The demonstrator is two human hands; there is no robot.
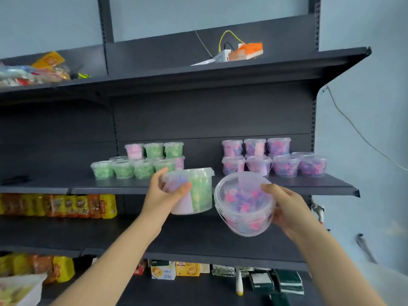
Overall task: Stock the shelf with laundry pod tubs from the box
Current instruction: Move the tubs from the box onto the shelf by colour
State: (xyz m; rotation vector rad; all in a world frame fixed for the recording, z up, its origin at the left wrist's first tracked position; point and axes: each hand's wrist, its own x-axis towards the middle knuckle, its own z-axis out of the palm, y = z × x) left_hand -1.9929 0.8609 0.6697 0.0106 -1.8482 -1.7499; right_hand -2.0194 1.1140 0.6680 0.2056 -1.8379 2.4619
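Seen from the head camera, two bare arms reach toward a dark metal shelving unit. The left hand (164, 191) grips a clear green tub (198, 191) upright, thumb curled across its front and fingers wrapped round its far left side; the tub hangs just in front of the middle shelf (287, 184) edge. It holds green pods behind a pale pink label. The right hand (284, 206) grips a purple tub (242, 204) tilted so its clear lid faces the camera, thumb pressed on the lid's right rim and fingers curled under the right wall; it sits just below and in front of the shelf edge, close beside the green tub. Pink, purple and blue pods fill it. On the middle shelf, a cluster of stacked green tubs (132, 168) stands left, with a pink one on top, and a cluster of stacked pink-purple tubs (273, 160) stands right, well apart. The shelf below carries yellow and orange packets (66, 206); the lowest shelf holds small yellow boxes (174, 270). All writing on labels is too blurred to read.
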